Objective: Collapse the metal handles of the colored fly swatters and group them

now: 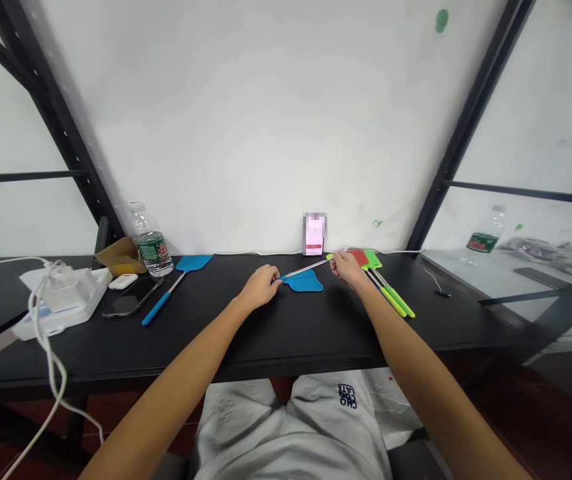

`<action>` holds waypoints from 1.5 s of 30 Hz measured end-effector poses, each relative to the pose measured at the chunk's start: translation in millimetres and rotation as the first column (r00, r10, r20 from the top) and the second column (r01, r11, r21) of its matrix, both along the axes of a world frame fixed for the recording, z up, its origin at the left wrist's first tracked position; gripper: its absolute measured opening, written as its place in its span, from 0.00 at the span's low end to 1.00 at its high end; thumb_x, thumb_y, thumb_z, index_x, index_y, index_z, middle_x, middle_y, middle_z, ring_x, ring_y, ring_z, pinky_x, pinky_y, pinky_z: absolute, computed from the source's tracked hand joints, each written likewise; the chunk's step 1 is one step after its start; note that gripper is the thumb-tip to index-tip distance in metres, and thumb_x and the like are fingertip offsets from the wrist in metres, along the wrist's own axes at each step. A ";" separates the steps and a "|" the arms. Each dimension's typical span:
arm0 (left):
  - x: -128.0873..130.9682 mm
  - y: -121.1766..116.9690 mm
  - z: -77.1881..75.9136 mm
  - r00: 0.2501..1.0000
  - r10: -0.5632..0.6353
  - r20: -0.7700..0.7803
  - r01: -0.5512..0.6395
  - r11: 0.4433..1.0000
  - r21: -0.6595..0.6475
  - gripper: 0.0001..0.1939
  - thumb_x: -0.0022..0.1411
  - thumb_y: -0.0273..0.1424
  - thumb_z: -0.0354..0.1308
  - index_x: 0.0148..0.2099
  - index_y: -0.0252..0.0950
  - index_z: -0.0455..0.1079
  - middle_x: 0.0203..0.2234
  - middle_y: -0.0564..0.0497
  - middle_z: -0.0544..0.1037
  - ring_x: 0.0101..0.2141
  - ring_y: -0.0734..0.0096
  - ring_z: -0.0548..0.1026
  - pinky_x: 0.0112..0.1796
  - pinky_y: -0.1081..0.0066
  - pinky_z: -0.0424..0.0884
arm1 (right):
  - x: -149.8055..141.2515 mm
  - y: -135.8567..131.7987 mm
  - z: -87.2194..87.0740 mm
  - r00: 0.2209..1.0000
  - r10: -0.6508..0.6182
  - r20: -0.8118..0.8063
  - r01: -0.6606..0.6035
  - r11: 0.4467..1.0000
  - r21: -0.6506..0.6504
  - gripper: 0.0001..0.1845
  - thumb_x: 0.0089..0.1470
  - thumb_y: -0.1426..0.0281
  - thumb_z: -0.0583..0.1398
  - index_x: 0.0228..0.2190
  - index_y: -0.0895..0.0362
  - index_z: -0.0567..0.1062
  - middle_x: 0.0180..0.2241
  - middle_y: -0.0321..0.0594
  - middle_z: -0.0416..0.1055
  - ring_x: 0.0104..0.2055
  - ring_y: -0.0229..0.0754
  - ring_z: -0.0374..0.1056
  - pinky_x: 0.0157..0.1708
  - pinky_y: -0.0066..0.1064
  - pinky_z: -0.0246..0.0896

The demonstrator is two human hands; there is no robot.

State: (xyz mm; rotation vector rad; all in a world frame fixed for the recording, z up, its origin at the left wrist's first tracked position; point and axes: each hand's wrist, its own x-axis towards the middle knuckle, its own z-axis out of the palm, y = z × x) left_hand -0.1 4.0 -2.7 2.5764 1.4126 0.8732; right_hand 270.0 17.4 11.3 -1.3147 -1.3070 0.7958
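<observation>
L hand (pixel 261 285), R hand (pixel 345 268) on rod (pixel 309 268), well behind front tbl edge (pixel 306 363).

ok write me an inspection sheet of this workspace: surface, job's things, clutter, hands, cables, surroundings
Surface: black tabletop, items at left, centre and right.
Job's things: slender silvery rod, held; blue mesh swatter head just below, joint unclear; blue long-handled swatter at left; red swatter head and green swatter head at right.
Clutter: clear green-labelled plastic bottle, brown cardboard box, white rounded case, black flat phone, lit upright phone.
Hands: left hand at the rod's blue end; right hand at its yellow-green end.
Cables: white cables at left, over the front edge.
Surroundings: pale wall, black metal frame.
</observation>
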 end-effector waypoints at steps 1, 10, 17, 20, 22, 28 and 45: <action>1.1 -1.0 0.3 1.000 -0.027 0.013 0.027 1.000 -0.001 0.03 0.61 0.30 0.56 0.36 0.36 0.69 0.32 0.49 0.72 0.34 0.68 0.70 0.37 0.69 0.66 | -1.1 0.2 -1.5 1.000 0.018 0.016 -0.018 1.000 -0.003 0.18 0.61 0.66 0.51 0.20 0.57 0.62 0.18 0.33 0.61 0.16 0.30 0.55 0.17 0.24 0.49; 6.1 -6.6 2.8 0.995 -0.098 0.035 0.099 0.995 -0.033 0.06 0.61 0.32 0.55 0.36 0.36 0.70 0.31 0.50 0.73 0.32 0.69 0.70 0.34 0.71 0.65 | -18.8 2.8 -18.1 0.963 0.210 0.169 -0.210 0.978 -0.017 0.18 0.61 0.63 0.51 0.21 0.56 0.64 0.17 0.33 0.62 0.15 0.32 0.56 0.17 0.25 0.51; 11.2 -10.1 1.4 0.990 -0.138 0.033 0.138 0.990 -0.024 0.09 0.63 0.35 0.53 0.36 0.36 0.70 0.30 0.51 0.75 0.31 0.70 0.70 0.33 0.71 0.64 | -33.3 -10.7 -14.1 0.913 0.308 0.267 -0.306 0.951 -0.050 0.20 0.59 0.58 0.52 0.21 0.57 0.66 0.17 0.33 0.63 0.16 0.32 0.57 0.18 0.25 0.53; 13.8 -13.9 2.1 0.989 -0.141 0.039 0.142 0.990 -0.024 0.11 0.64 0.37 0.51 0.36 0.36 0.70 0.29 0.51 0.75 0.30 0.71 0.70 0.32 0.72 0.63 | -44.1 -18.2 -14.7 0.856 0.374 0.356 -0.387 0.921 -0.035 0.21 0.59 0.56 0.52 0.22 0.57 0.67 0.18 0.34 0.66 0.17 0.32 0.59 0.19 0.25 0.53; 14.6 -15.6 2.3 0.987 -0.153 0.043 0.154 0.988 -0.024 0.12 0.65 0.37 0.50 0.36 0.36 0.70 0.28 0.51 0.75 0.29 0.71 0.71 0.32 0.72 0.62 | -49.7 -21.8 -15.6 0.828 0.399 0.394 -0.422 0.906 -0.030 0.21 0.60 0.55 0.52 0.22 0.57 0.67 0.19 0.34 0.66 0.17 0.32 0.60 0.20 0.25 0.54; 16.1 -17.9 2.8 0.990 -0.143 0.012 0.143 0.990 -0.001 0.13 0.66 0.36 0.48 0.34 0.37 0.70 0.27 0.51 0.75 0.27 0.71 0.70 0.31 0.72 0.60 | -54.9 -26.3 -16.5 0.807 0.442 0.392 -0.472 0.881 -0.022 0.22 0.60 0.53 0.51 0.25 0.56 0.68 0.19 0.33 0.66 0.17 0.32 0.60 0.20 0.25 0.54; 12.2 -15.6 3.6 0.985 0.130 -0.113 -0.140 0.987 -0.085 0.11 0.63 0.38 0.51 0.34 0.39 0.70 0.30 0.49 0.77 0.31 0.65 0.74 0.30 0.71 0.62 | -43.6 -11.9 -22.5 0.744 0.112 0.659 -0.216 0.973 0.079 0.18 0.60 0.61 0.52 0.22 0.56 0.69 0.22 0.38 0.70 0.27 0.38 0.65 0.29 0.28 0.53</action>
